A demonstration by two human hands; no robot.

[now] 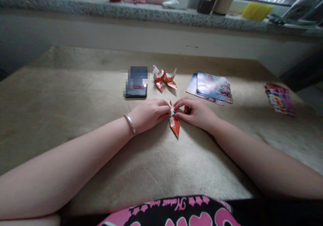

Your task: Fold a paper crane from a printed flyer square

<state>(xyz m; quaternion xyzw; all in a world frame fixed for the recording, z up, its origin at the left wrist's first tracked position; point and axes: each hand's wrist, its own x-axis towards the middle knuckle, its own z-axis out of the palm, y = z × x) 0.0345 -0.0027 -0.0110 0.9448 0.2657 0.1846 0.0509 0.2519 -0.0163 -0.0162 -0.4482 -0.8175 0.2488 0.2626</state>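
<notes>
A narrow piece of folded paper point(174, 125), orange-red and white with pointed ends, lies between my hands at the middle of the table. My left hand point(150, 114), with a silver bangle point(130, 124) at its wrist, pinches the paper's left edge. From the other side, the thumb and forefinger of my right hand point(195, 112) grip its right edge. The fingertips cover part of the paper's middle. Just beyond my hands stand red-and-white folded paper figures point(164, 78) with upturned points, possibly two set close together.
A dark phone-like slab point(137, 83), partly blurred out, lies left of the folded figures. Printed sheets point(214, 86) overlap to their right, and a colourful printed stack point(279, 99) sits farther right. A stone sill point(151, 15) holding bottles and a yellow item point(257, 11) runs behind the table.
</notes>
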